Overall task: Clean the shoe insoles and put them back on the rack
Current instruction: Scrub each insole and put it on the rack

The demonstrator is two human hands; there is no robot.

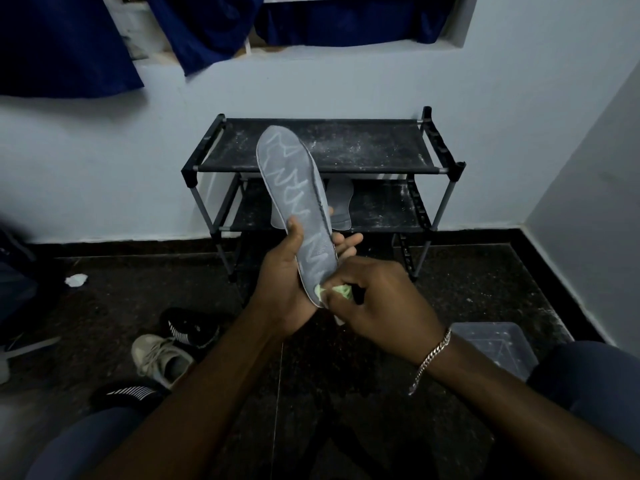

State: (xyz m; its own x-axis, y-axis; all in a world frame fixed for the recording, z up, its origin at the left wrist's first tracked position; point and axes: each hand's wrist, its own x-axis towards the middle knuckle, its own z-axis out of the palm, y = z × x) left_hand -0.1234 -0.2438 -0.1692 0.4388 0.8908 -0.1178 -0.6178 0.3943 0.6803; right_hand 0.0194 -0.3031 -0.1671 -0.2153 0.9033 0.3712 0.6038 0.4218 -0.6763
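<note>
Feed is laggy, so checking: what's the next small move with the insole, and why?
Probably slide the green cloth in the right hand up the insole from heel towards toe: pale zigzag streaks cover it, and the left hand grips it.

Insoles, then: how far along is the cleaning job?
Seemingly done: pale insoles already lie on the lower shelf of the rack. In hand: the left hand holds a grey insole marked with pale zigzag streaks, while the right hand presses a green cloth at its heel. Left: finish wiping and shelve it.
</note>
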